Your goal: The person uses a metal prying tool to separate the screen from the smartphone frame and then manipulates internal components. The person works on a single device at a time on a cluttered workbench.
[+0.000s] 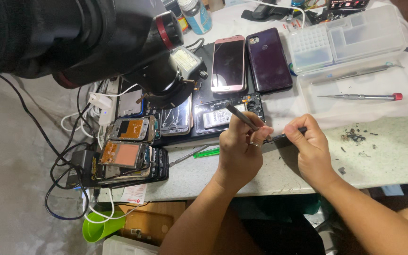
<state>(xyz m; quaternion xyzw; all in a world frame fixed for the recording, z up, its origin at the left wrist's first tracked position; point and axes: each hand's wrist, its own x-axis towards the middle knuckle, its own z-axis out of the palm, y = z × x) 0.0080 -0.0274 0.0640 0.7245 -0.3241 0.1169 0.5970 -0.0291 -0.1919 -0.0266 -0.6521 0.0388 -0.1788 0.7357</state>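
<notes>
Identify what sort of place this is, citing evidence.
Probably a phone repair bench: opened phones stacked at the left, a precision screwdriver beside a clear parts organiser, and tweezers in the left hand.

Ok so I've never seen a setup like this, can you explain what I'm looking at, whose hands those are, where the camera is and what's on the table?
This is one picture from a camera worn on a person's head, looking down at their own two bare hands; there is no robot. The left hand grips grey tweezers, and the right hand holds a thin dark tool lying flat near the table's edge. Just beyond lies an opened phone. Further back sit a pink phone and a dark purple phone. To the left is a pile of phone parts with tangled cables. On the right lie a red-tipped screwdriver and a clear plastic box. The big black thing at top left is out of focus; I can't tell what it is.
</notes>
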